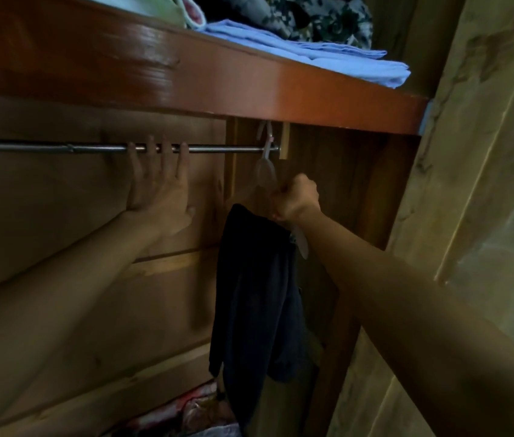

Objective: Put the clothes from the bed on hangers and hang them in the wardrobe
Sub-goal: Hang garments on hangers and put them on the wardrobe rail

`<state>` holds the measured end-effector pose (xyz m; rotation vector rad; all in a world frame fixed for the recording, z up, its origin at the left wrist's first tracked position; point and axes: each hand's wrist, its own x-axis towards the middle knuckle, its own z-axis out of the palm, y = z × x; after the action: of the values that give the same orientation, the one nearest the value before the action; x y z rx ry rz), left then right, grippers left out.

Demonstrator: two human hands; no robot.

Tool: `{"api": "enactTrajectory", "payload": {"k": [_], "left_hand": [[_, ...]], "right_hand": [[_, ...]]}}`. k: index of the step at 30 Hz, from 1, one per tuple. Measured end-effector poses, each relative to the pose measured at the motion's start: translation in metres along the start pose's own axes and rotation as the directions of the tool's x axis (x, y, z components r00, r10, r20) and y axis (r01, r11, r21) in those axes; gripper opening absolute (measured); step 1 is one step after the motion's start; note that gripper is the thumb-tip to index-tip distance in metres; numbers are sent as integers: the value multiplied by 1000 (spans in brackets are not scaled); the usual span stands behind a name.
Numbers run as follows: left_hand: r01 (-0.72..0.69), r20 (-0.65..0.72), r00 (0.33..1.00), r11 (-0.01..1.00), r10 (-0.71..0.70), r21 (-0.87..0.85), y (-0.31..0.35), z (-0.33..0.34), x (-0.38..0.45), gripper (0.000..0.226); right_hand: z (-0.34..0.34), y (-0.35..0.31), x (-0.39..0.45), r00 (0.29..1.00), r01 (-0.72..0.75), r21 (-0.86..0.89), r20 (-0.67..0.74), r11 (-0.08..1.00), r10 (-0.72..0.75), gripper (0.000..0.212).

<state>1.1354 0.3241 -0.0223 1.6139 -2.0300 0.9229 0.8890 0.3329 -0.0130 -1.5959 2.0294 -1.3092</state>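
— Up there, mid-frame: left hand (157, 197) raised to the metal rail (217, 149), four fingers (151, 146) hooked over it from behind, thumb low at the right. Grip curled round the rail, nothing else in it.

— And the right hand (296, 198)?

— Just right of centre, below the rail's right end. Closed in a fist round the pale plastic hanger (265, 167), near its shoulder. Grip tight, fingers wrapped, knuckles toward the camera.

— Hanger on the rail already?

— Hook looped over the rail, close beside the wooden bracket (284, 141) at the rail's end. Hard to tell how squarely seated; blurred there.

— Garment?

— Dark garment (255, 298) draped on the hanger, hanging straight down through the centre of the frame, inside the wardrobe (60, 216). Lower end bunched near the bottom.

— Anything above?

— Reddish-brown shelf (249, 80) across the top. Folded light-blue cloth (328, 58) on it at upper right, camouflage-patterned fabric (328, 17) behind that. Red patterned fabric (198, 408) at the bottom centre, partly hidden by the garment.
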Motion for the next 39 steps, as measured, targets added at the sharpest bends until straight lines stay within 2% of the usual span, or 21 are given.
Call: {"api": "enactTrajectory", "payload": {"k": [7, 13, 16, 20, 22, 24, 25, 26, 29, 33, 39], "left_hand": [[-22, 71, 997, 1000, 23, -11, -5, 5, -2, 99], [-15, 122, 992, 997, 24, -69, -4, 2, -5, 99], [-1, 157, 988, 994, 17, -105, -1, -2, -4, 98], [-45, 137, 986, 947, 93, -317, 15, -6, -5, 92], [-3, 192, 973, 840, 127, -542, 25, -3, -9, 85], [154, 303, 944, 637, 131, -755, 31, -1, -13, 75], [215, 347, 926, 551, 147, -806, 33, 0, -15, 68], [235, 371, 911, 511, 180, -827, 36, 1, -17, 62], [170, 379, 865, 518, 328, -838, 44, 1, -20, 62], [87, 412, 703, 504, 580, -859, 63, -15, -34, 79], [-52, 343, 543, 438, 767, -897, 115, -41, -86, 82]], "right_hand": [[13, 16, 3, 998, -65, 25, 26, 998, 64, 37], [11, 23, 1, 997, -65, -72, 25, 995, 67, 27], [5, 21, 0, 999, -15, -235, 36, 972, 24, 31], [-6, 10, -12, 998, 39, -427, 63, 903, -13, 30], [-12, 5, -23, 995, 54, -495, 96, 867, -7, 27], [-19, 1, -37, 989, 85, -523, 150, 848, -7, 34], [-23, 0, -45, 984, 105, -516, 176, 850, -15, 36], [-28, -1, -54, 979, 125, -505, 200, 854, -25, 37], [-45, -2, -86, 964, 162, -490, 265, 856, -31, 38], [-66, 2, -134, 955, 177, -524, 296, 833, -17, 44], [-104, 27, -206, 965, 64, -590, 244, 805, 102, 45]]}}
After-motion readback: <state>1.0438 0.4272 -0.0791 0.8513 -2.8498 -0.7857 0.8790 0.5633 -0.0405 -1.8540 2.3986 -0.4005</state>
